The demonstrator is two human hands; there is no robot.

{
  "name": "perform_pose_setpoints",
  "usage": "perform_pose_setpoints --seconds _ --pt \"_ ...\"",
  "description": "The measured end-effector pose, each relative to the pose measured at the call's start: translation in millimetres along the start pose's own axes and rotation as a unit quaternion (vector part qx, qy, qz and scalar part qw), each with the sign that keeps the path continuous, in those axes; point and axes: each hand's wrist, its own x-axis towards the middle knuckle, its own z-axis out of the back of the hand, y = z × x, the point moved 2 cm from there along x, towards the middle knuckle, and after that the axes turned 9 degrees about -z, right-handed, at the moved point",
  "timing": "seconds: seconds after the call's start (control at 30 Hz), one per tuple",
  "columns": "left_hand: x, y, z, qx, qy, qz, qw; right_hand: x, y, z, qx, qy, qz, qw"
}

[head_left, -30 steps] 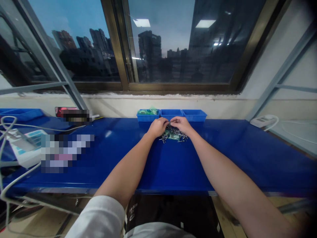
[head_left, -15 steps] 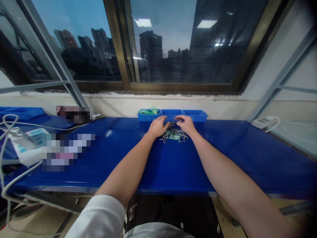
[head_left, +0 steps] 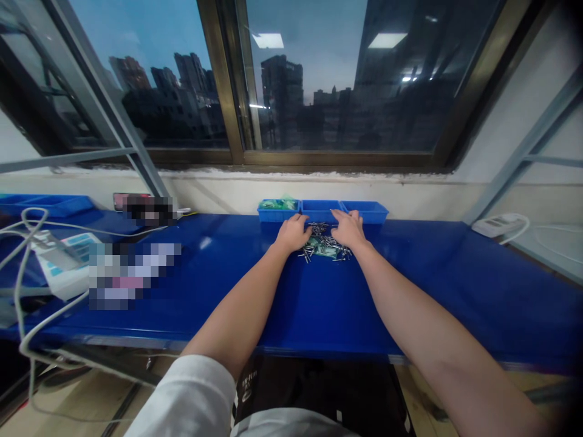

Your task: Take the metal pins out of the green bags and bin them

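Observation:
A pile of small metal pins mixed with green parts [head_left: 324, 246] lies on the blue table [head_left: 319, 297], just in front of a row of three blue bins. My left hand [head_left: 294, 233] rests at the pile's left edge with its fingers curled down; what they hold, if anything, is hidden. My right hand [head_left: 348, 228] is at the pile's right edge. Its fingers are stretched out towards the rim of the middle bin [head_left: 321, 210] and show nothing in them.
The left bin [head_left: 277, 210] holds green parts; the right bin [head_left: 370, 210] stands beside my right hand. White cables [head_left: 27, 315] and a white device [head_left: 64, 267] lie at the table's left end. A white power strip [head_left: 496, 224] sits at the far right.
My hands were pinched together over the pile; they have moved apart. The right hand's fingers have stretched out towards the middle bin. The view has shifted slightly.

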Motion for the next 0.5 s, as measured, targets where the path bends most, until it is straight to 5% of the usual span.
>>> perform_pose_setpoints --seconds 0.5 --pt "0.4 3.6 -5.2 -0.001 0.021 -0.002 1.0 3.6 -6.2 -7.1 -0.024 0.055 -0.044 0.997"
